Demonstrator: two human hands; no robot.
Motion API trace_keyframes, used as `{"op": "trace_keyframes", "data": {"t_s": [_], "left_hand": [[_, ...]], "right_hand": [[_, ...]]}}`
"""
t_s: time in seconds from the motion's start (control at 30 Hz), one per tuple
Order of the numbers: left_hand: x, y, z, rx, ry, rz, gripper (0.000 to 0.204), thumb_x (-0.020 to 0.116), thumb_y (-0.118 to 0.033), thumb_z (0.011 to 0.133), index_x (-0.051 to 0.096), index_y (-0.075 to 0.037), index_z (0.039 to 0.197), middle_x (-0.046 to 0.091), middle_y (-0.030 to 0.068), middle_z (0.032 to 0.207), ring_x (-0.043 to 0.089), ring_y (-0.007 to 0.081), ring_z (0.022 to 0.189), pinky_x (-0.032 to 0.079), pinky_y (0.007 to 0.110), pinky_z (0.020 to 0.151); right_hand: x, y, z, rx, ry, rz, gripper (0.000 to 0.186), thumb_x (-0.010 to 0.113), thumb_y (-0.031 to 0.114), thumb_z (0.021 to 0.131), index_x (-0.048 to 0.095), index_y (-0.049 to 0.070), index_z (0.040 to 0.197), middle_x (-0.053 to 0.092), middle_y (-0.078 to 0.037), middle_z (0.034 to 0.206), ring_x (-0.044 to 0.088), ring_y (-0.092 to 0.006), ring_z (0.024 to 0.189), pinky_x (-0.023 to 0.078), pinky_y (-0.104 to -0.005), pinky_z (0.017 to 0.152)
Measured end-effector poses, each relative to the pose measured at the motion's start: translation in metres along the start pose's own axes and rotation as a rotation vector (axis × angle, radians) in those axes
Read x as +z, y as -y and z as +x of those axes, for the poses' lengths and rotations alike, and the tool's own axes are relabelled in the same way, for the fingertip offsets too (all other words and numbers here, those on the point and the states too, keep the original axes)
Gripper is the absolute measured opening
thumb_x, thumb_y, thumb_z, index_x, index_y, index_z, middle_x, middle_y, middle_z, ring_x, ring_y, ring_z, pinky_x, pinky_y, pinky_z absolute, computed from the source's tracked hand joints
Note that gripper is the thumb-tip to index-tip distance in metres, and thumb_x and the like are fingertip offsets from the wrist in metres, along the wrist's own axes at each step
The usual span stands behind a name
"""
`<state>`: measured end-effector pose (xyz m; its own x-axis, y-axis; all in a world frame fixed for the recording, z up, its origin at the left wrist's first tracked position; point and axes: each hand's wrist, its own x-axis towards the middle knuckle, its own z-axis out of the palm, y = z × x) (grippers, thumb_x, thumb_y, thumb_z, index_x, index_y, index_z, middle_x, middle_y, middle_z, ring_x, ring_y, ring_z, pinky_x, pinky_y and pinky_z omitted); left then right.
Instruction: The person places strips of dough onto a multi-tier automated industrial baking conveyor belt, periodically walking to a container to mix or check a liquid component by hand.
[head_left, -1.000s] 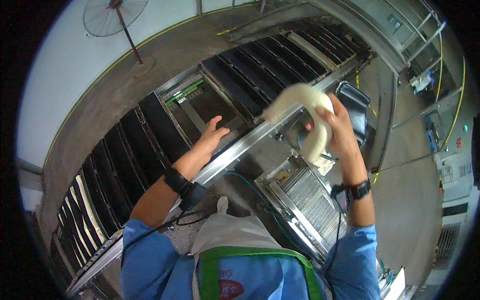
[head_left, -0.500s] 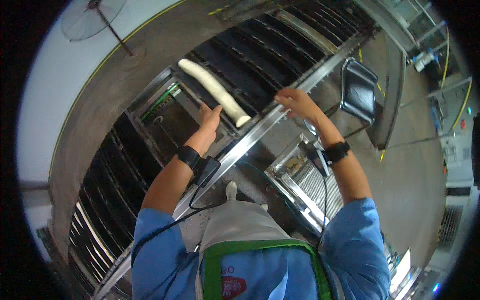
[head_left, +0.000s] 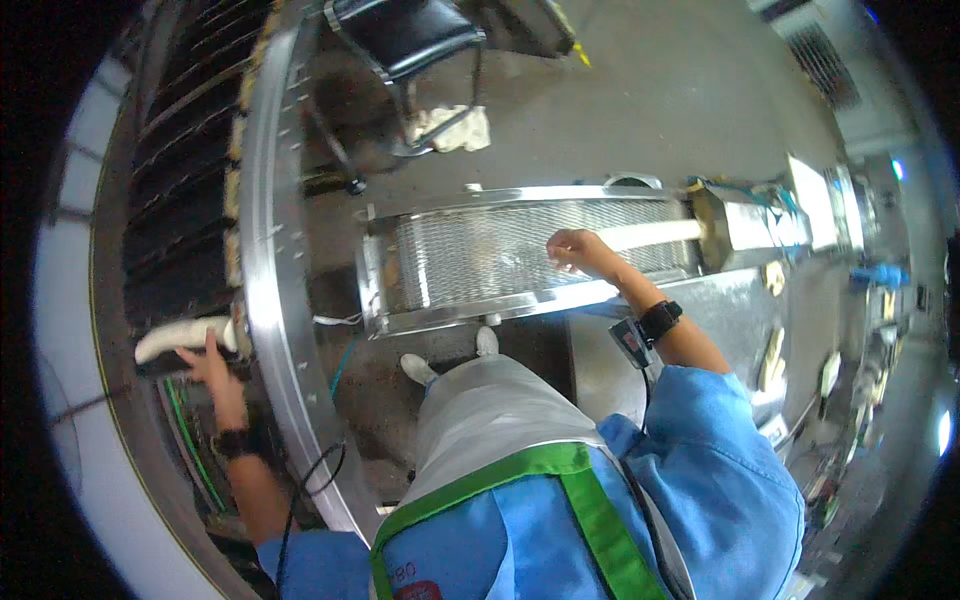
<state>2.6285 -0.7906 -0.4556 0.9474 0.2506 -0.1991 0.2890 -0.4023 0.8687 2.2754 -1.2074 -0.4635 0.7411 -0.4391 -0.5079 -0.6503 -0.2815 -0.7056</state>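
At the left, my left hand [head_left: 210, 365] has its fingers spread at a curved piece of pale dough [head_left: 165, 340], which lies in a dark slot of the long rack [head_left: 175, 200]; its fingertips appear to touch the dough. My right hand [head_left: 577, 250] is over the steel mesh conveyor [head_left: 450, 260], fingers loosely bent and apart, with nothing visible in them. A long pale dough strip [head_left: 655, 233] lies on the mesh just beyond that hand, extending from a metal machine [head_left: 735, 230] at the belt's right end.
A steel rail [head_left: 268, 200] edges the rack. A black chair [head_left: 405, 35] stands above the conveyor, with a pale cloth [head_left: 450, 128] near its legs. A flat steel surface [head_left: 720, 320] adjoins the conveyor's lower right side. A green strip [head_left: 190, 440] shows inside the rack.
The dough my right hand held lies in the rack. The view has swung rightward, and my right hand has left that dough for the mesh conveyor, while my left stays at the rack.
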Motion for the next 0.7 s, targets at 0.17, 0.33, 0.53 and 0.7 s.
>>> {"op": "trace_keyframes", "data": {"t_s": [0.17,0.33,0.53,0.7], "left_hand": [[-0.01,0.013,0.002,-0.038,0.16,0.264,0.064,0.055,-0.048,0.071,0.029,-0.021,0.123,0.001,0.0215,0.13,0.023,0.0328,0.115,0.035,0.041,0.082],[-0.034,0.049,0.015,0.195,0.13,0.431,0.067,0.065,-0.035,0.066,0.032,-0.016,0.121,0.037,0.016,0.117,0.043,0.0242,0.1,0.04,0.032,0.078],[-0.016,0.049,0.0,0.124,0.058,0.465,0.089,0.07,-0.042,0.055,0.023,-0.015,0.125,0.023,0.0273,0.12,0.033,0.0346,0.108,0.034,0.037,0.086],[-0.035,0.049,-0.018,0.077,0.028,0.339,0.083,0.064,-0.042,0.064,0.016,-0.019,0.128,0.004,0.0327,0.126,0.02,0.0427,0.115,0.024,0.04,0.093]], "right_hand": [[-0.075,-0.098,-0.031,-0.048,-0.415,-0.32,0.024,0.053,0.008,0.069,0.052,0.004,0.093,0.057,-0.012,0.087,0.057,-0.0218,0.072,0.044,-0.0297,0.064],[-0.126,-0.159,-0.042,0.121,-0.452,-0.873,0.045,0.055,0.013,0.067,0.042,0.012,0.11,0.042,-0.01,0.114,0.038,-0.0291,0.106,0.034,-0.0394,0.084],[-0.161,-0.188,-0.026,0.025,-0.224,-1.161,0.04,0.057,0.019,0.065,0.048,0.012,0.103,0.046,-0.011,0.108,0.043,-0.0281,0.1,0.036,-0.0467,0.077],[-0.16,-0.083,-0.002,-0.121,-0.124,-0.775,0.031,0.055,0.012,0.063,0.047,0.002,0.091,0.051,-0.011,0.073,0.051,-0.0171,0.066,0.042,-0.0268,0.058]]}}
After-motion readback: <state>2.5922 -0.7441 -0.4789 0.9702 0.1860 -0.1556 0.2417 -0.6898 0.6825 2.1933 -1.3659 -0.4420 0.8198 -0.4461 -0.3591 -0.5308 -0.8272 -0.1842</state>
